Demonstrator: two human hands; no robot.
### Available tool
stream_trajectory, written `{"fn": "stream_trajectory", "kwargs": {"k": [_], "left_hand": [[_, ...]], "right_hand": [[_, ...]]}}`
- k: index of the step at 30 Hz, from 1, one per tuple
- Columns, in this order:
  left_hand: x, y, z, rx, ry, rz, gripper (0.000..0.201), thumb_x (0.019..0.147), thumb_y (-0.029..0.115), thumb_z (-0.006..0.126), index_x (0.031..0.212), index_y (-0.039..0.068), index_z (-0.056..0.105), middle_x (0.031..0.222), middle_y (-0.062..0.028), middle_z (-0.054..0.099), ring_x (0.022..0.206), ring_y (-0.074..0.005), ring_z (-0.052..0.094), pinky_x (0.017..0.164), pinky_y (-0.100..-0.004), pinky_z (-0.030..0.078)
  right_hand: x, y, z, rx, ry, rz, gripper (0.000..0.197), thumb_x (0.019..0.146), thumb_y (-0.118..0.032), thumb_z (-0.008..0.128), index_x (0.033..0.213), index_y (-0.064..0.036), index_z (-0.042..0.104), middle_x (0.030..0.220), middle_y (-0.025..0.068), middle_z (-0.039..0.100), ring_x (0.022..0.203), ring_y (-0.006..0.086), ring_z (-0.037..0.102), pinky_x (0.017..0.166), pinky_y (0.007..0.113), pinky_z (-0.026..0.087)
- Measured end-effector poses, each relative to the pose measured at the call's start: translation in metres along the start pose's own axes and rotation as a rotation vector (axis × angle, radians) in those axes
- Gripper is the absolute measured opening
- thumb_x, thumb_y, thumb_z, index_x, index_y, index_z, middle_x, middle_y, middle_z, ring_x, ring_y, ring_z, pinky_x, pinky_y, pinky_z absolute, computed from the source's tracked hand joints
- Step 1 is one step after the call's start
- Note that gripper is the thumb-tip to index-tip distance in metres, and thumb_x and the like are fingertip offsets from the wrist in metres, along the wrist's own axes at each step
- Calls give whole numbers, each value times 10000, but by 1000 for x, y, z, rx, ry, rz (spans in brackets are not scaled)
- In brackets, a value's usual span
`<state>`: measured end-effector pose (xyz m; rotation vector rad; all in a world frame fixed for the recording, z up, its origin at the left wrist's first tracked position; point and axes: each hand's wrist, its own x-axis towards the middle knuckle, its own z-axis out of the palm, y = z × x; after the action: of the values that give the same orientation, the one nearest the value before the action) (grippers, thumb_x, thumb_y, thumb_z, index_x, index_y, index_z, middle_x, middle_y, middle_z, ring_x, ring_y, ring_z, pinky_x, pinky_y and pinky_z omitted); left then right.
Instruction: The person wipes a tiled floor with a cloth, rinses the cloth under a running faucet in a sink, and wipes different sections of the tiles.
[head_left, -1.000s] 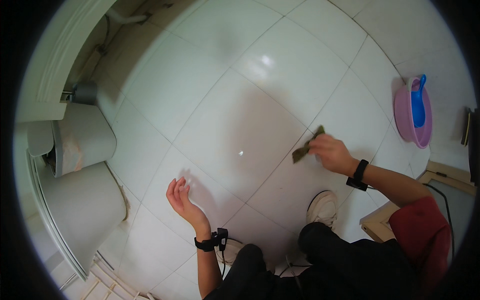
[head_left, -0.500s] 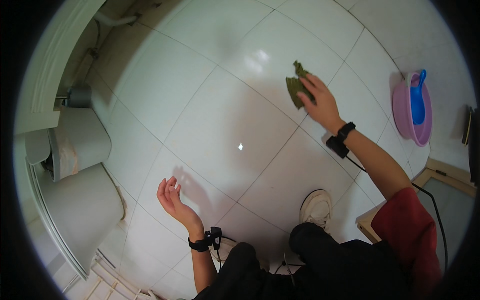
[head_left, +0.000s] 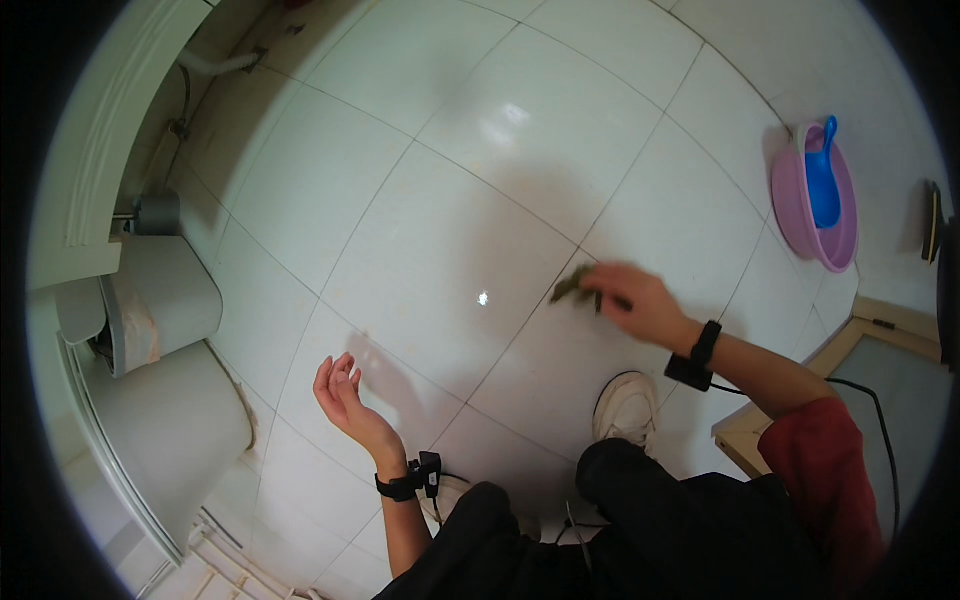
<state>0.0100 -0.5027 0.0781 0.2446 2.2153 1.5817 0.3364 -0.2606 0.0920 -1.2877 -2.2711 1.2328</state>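
A crumpled olive-green cloth is bunched under my right hand, low over the tiled floor in front of my right shoe. The fingers are curled around it and slightly smeared by motion. Whether the cloth touches the tiles at this instant I cannot tell. My left hand is raised at the near left, palm up, fingers loosely bent and apart, with nothing in it. Both wrists wear a black strap with a small box.
A pink basin holding a blue scoop stands by the right wall. A grey bin with a liner is at the left, beside a pale toilet-like fixture. A wooden-framed panel and a cable lie near my right arm.
My right hand has drawn the cloth back toward me and slightly left, bunching it more. My left hand stays in place. The view has shifted slightly.
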Motion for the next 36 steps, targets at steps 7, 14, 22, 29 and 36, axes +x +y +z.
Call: {"fn": "stream_trajectory", "kwargs": {"k": [7,14,22,29,36], "left_hand": [[-3,-1,0,-8,-15,-25,364,1096,232,488,1377,6,535,1234,-126,674,1197,-225,624,1041,-399,482],[-4,1,2,5,-9,-8,367,1099,251,496,1375,11,537,1207,-146,684,1168,-224,635,1045,-402,485],[1,3,1,-10,1,-13,378,1092,250,506,1380,7,536,1225,-130,685,1176,-216,643,1054,-387,483],[2,-3,-2,-42,-6,-24,376,1091,258,510,1371,9,543,1221,-124,684,1167,-213,637,1049,-391,478],[1,-9,-2,-23,-3,-72,375,1092,256,505,1369,6,544,1214,-111,681,1163,-207,634,1047,-390,476]], "right_hand": [[98,36,-12,-121,421,328,436,986,-52,549,1417,-89,602,1287,153,714,1011,306,725,873,361,578],[58,22,57,-164,-160,-333,447,950,-33,582,1388,-116,615,1512,85,569,1299,304,609,1044,393,541],[-13,43,19,-366,-539,-656,421,943,-41,662,1360,-100,655,1487,81,585,1376,249,571,1100,394,533],[-56,59,-45,-523,-728,-795,202,969,-40,648,1161,-49,708,1281,101,671,1261,291,623,981,381,579],[-2,65,-41,41,438,334,342,973,-10,556,1294,-16,673,1244,132,706,1050,259,701,937,333,551]]}}
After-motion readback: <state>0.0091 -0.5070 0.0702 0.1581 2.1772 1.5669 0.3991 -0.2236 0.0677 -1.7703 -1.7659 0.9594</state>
